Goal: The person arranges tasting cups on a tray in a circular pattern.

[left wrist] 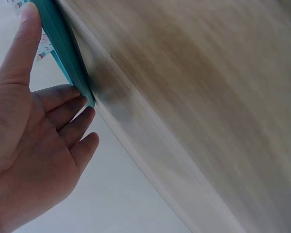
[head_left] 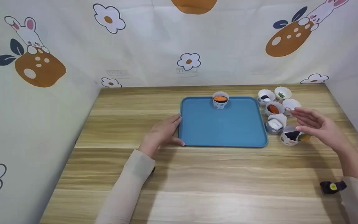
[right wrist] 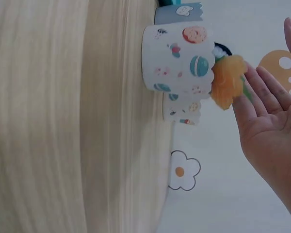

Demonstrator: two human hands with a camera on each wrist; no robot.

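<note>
My left hand [head_left: 162, 131] touches the left side of a blue tray [head_left: 222, 124], its fingers along the edge and its thumb at the near corner. In the left wrist view the fingers [left wrist: 77, 127] lie loosely extended against the tray's side. A paper cup [head_left: 219, 104] with an orange-topped, dark-sided toy sushi piece stands at the tray's far edge. My right hand [head_left: 322, 129] hovers over the right-hand cups, fingers spread and holding nothing. Nearest to it is a patterned cup [right wrist: 177, 58] with an orange piece [right wrist: 228, 81] jutting from its top.
Several paper cups stand clustered right of the tray, among them one with a red-topped piece [head_left: 273, 109], one with a white piece [head_left: 275, 123] and one with green bits [head_left: 281, 95]. A patterned curtain [head_left: 148, 62] rises behind the wooden table [head_left: 216, 180].
</note>
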